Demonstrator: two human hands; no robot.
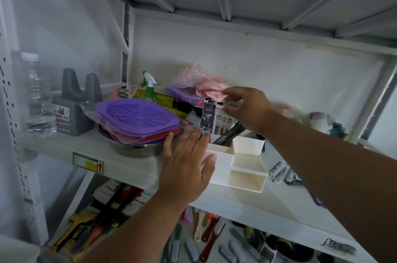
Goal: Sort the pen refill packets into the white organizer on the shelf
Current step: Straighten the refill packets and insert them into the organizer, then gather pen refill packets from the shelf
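A white metal shelf [120, 161] carries the white compartmented plastic organizer [247, 168]. The left hand [187, 163], fingers straight, steadies its side — the right hand [247, 108] pinches black-and-white pen refill packets [217, 120] standing in its rear compartment.

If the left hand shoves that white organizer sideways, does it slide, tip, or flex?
Probably slides: the white organizer sits flat on the smooth shelf, and its low front compartments look empty, so it is likely light. Some tip risk: the pen refill packets stand tall at its back. The left hand rests flat against its side, which should steady it.
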